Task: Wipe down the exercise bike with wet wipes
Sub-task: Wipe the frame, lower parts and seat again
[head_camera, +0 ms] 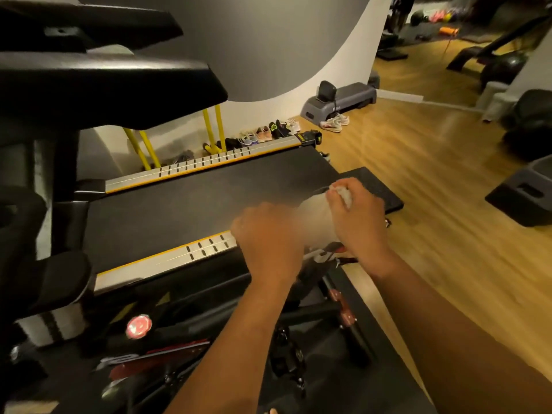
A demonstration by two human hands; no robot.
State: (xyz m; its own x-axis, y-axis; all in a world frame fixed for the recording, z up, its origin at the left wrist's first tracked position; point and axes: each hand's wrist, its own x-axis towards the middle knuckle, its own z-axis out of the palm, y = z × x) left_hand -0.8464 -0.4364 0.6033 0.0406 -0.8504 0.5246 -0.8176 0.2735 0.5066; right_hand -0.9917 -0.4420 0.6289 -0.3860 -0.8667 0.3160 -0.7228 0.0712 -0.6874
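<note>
Wooden gym floor (424, 162) runs far right; one treadmill (194, 201) lies beyond the exercise bike (185, 354), near and low. Two hands stretch one wet wipe (316, 210) above the bike: right hand (358, 222) pinches its far end, left hand (265, 237) clutches the near end, probably unfolding it for wiping.

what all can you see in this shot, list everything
treadmill: one, black belt with silver and yellow rails, centre left
exercise bike: one, black and red, bottom, under the arms
wet wipe: one, white, centre, at the hands
shoes: several, mixed colours, in a row along the wall
step platform: one, grey, by the wall
floor: one, wood, right
left hand: one, blurred, beside the wet wipe
right hand: one, pinches the wet wipe
</note>
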